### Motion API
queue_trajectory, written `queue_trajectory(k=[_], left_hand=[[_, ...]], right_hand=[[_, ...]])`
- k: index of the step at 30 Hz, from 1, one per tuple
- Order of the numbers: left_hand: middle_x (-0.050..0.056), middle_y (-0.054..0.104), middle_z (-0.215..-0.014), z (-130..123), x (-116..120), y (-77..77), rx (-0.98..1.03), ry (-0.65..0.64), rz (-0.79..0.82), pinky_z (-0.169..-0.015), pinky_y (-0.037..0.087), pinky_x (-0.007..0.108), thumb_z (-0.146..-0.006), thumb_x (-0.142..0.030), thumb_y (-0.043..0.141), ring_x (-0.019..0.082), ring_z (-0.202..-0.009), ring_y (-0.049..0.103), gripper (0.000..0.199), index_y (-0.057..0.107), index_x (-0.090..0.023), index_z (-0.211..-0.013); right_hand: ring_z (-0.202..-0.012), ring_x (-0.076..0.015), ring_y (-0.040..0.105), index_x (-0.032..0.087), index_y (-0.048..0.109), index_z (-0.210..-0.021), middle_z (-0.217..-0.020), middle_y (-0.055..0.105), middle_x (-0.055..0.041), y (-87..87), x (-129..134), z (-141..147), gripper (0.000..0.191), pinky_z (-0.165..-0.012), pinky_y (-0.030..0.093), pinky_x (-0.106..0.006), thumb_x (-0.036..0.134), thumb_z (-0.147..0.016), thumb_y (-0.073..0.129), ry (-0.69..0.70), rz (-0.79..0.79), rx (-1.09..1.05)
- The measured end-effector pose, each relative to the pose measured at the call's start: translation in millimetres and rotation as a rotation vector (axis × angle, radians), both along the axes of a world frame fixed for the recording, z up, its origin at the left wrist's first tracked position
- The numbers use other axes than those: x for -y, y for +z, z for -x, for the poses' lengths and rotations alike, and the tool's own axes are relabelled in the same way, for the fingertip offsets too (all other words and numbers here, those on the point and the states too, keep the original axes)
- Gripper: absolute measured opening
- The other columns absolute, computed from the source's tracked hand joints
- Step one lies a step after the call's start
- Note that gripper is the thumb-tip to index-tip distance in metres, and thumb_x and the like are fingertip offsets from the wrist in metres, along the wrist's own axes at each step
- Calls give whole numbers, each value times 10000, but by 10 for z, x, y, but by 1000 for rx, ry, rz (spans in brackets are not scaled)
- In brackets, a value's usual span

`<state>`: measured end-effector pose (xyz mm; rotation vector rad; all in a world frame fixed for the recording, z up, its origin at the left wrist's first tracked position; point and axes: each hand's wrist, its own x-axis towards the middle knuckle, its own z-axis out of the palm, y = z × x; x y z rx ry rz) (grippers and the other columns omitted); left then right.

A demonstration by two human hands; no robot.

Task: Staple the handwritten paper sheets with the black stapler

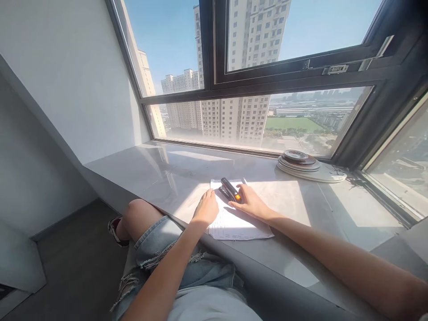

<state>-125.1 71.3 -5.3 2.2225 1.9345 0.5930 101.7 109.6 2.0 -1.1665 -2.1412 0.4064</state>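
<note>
White sheets of paper (239, 225) with printed lines lie on the grey window ledge (290, 196). On their upper part is a black stapler (230, 189) with an orange mark near its right end. My right hand (249, 201) holds the stapler's right end, thumb in front and fingers behind. My left hand (207, 207) rests at the left edge of the paper, its fingers curled together; whether they pinch the paper is hidden. A small white object (244, 181) shows behind the paper's top edge.
A stack of round plates or discs (299, 162) stands at the back right, with dark cords (356, 181) beside it. The window frame (214, 145) borders the ledge at the back. My legs are at the ledge's front edge.
</note>
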Motion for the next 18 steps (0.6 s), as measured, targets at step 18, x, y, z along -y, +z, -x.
queue_trajectory(k=[18], left_hand=[[152,495,-1634,175,-49,-69,120,61,-35,-1288,382,395,-910,15,380,252,-1516,484,609,653,-147,-1430]], right_hand=[[-849,-241,695,198,753,-1115,-988,770,-86,17,-163,-144,348,-792,575,-387,463,-889,730,244,103,-255]])
